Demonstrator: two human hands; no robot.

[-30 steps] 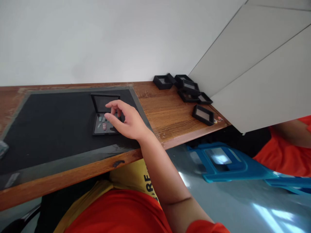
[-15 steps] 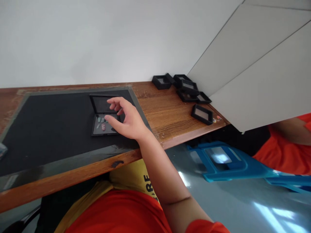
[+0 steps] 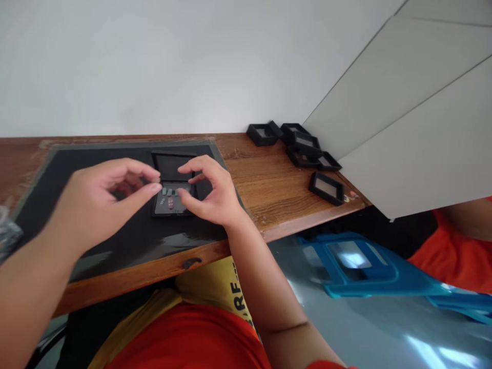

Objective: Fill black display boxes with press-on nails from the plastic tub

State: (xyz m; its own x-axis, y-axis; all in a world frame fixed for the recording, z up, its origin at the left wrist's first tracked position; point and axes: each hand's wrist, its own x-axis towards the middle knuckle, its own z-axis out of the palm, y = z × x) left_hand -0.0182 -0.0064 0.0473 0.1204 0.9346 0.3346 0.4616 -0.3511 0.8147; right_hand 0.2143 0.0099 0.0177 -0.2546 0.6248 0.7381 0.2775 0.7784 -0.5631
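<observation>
A shallow black case [image 3: 157, 209] lies open on the dark mat, its lid [image 3: 172, 166] tilted up at the back. Several small pieces, green-grey ones [image 3: 169, 192] and pinkish ones [image 3: 171, 203], sit on its grey inner surface. My left hand [image 3: 102, 200] is above the mat at the case's left side, thumb and forefinger pinched; whatever is between the tips is too small to make out. Over the right part of the case, my right hand [image 3: 209, 189] curves with thumb and fingers apart, hiding some of the interior.
Several black boxes [image 3: 326, 188] lie at the table's right end, some stacked by the white panel [image 3: 415, 128]. A clear plastic bag [image 3: 7, 236] is at the left edge. Beyond the table are a blue stool [image 3: 365, 271] and another person's orange clothing [image 3: 453, 251].
My left hand has come into view from the left, pinched, up to the case. My right hand stays over the case with its fingers apart. The view has shifted slightly.
</observation>
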